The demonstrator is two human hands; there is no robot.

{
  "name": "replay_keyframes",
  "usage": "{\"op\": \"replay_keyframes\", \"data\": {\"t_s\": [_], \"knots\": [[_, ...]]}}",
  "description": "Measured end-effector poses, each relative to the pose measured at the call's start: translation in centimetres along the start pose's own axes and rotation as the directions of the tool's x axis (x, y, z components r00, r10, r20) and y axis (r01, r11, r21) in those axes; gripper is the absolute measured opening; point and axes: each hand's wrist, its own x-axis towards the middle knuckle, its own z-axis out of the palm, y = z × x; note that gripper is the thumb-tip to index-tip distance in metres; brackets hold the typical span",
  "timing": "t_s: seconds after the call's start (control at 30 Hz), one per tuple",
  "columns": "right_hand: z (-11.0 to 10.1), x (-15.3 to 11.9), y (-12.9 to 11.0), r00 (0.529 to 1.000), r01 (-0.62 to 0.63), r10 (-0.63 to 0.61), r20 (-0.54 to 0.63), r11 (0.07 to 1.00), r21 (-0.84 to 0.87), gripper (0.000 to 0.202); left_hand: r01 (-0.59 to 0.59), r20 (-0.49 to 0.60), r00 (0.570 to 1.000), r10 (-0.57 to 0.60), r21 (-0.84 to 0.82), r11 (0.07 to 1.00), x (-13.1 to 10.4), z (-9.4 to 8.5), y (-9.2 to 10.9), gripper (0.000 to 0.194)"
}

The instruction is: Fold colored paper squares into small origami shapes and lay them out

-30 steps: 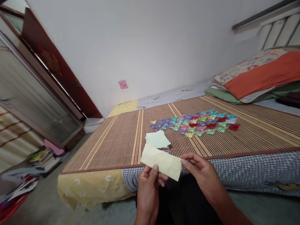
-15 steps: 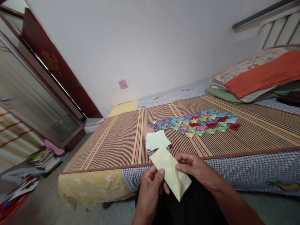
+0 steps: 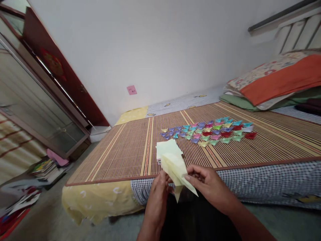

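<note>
A pale yellow sheet of paper (image 3: 175,167), creased and partly folded, is held up between my two hands over my lap. My left hand (image 3: 158,194) grips its left edge, with the fingertips partly hidden behind the paper. On the right edge, my right hand (image 3: 204,182) pinches it between thumb and fingers. The paper's lower end splits into two pointed flaps. Just beyond it lies a stack of square paper (image 3: 168,148), pale green on top, partly covered by the yellow sheet. Several rows of small folded paper pieces (image 3: 206,134) in many colours lie farther right.
A striped mat (image 3: 120,150) covers the bed, with a checked cloth hanging at its front edge. Pillows (image 3: 283,80) are piled at the right. A pink note (image 3: 131,89) sticks to the wall. On the left stand a red door (image 3: 60,67) and a pile of books (image 3: 46,170).
The yellow paper has turned and opened between my hands; its flat face now bends and its lower flaps spread apart. My left hand has rotated, its thumb no longer lying across the front.
</note>
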Motion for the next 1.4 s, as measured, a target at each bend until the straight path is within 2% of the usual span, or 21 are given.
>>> {"op": "replay_keyframes", "data": {"t_s": [0.07,0.17,0.27,0.3,0.33,0.43,0.57,0.63,0.77,0.87,0.97,1.03,1.1,1.17,1.27,1.33,1.4], "knots": [[0.2,0.0,-0.3,1.0,0.018,-0.019,-0.015,0.999,-0.047,0.023,-0.063,-0.017,0.998,0.065,0.082,0.995,-0.5,0.4,0.9,0.052],[0.3,0.0,-0.5,1.0,0.017,-0.017,0.001,0.999,-0.047,0.023,-0.066,-0.02,0.997,0.071,0.18,0.981,-0.7,0.6,1.3,0.046],[-0.3,0.1,-0.2,0.999,0.009,-0.009,-0.041,1.0,-0.015,0.021,-0.047,-0.084,0.994,0.066,0.21,0.977,-0.3,0.0,0.9,0.042],[-0.6,0.1,0.0,0.997,0.005,-0.005,-0.074,1.0,0.002,0.021,-0.038,-0.121,0.991,0.064,0.202,0.979,-0.2,-0.3,0.7,0.043],[-1.0,0.2,0.2,0.994,-0.001,0.004,-0.113,1.0,0.023,0.02,-0.023,-0.115,0.992,0.047,0.2,0.98,0.0,-0.6,0.6,0.044],[-2.0,0.2,1.1,0.981,-0.058,0.084,-0.175,0.987,0.148,0.021,0.007,0.006,1.0,-0.008,0.154,0.988,0.1,-1.5,0.7,0.043],[-2.4,0.1,2.2,0.969,-0.17,0.221,-0.108,0.919,0.355,0.024,0.027,0.091,0.995,-0.03,0.033,0.999,0.0,-2.1,1.3,0.034],[-2.2,0.0,2.6,0.963,-0.195,0.252,-0.097,0.896,0.398,0.023,0.045,0.093,0.995,-0.042,-0.022,0.999,0.0,-2.4,1.6,0.029],[-1.7,-0.1,2.1,0.957,-0.211,0.279,-0.077,0.854,0.477,0.019,0.147,0.066,0.988,-0.143,-0.061,0.987,-0.1,-2.8,2.4,0.022],[-1.7,0.0,1.3,0.973,-0.154,0.212,-0.086,0.886,0.437,0.013,0.186,0.036,0.982,-0.183,-0.151,0.971,0.1,-2.7,2.6,0.021],[-2.0,0.3,1.0,0.995,0.034,-0.012,-0.096,0.974,0.224,0.016,0.225,0.038,0.974,-0.224,-0.297,0.928,0.7,-2.6,2.2,0.019],[-2.2,0.4,1.3,0.988,0.145,-0.139,-0.067,0.984,0.105,0.027,0.25,0.055,0.968,-0.247,-0.347,0.904,1.0,-2.4,1.8,0.015],[-2.2,0.5,1.7,0.983,0.165,-0.161,-0.085,0.985,0.051,0.025,0.271,0.075,0.962,-0.262,-0.363,0.892,1.1,-2.2,1.6,0.015],[-2.0,0.7,2.1,0.978,0.116,-0.106,-0.177,0.992,0.047,0.02,0.28,0.086,0.96,-0.267,-0.366,0.888,1.0,-1.9,1.5,0.025],[-1.4,1.0,2.2,0.952,0.037,-0.001,-0.306,0.993,0.112,0.03,0.188,0.06,0.982,-0.179,-0.271,0.944,0.7,-1.2,1.0,0.041],[-0.8,1.1,2.2,0.954,0.004,0.04,-0.298,0.989,0.145,0.034,0.072,0.021,0.997,-0.07,-0.141,0.987,0.6,-0.6,0.4,0.041],[-0.4,1.0,2.0,0.962,-0.015,0.061,-0.267,0.985,0.171,0.035,0.004,-0.072,0.997,-0.01,-0.091,0.996,0.8,0.0,-0.2,0.038]]}}
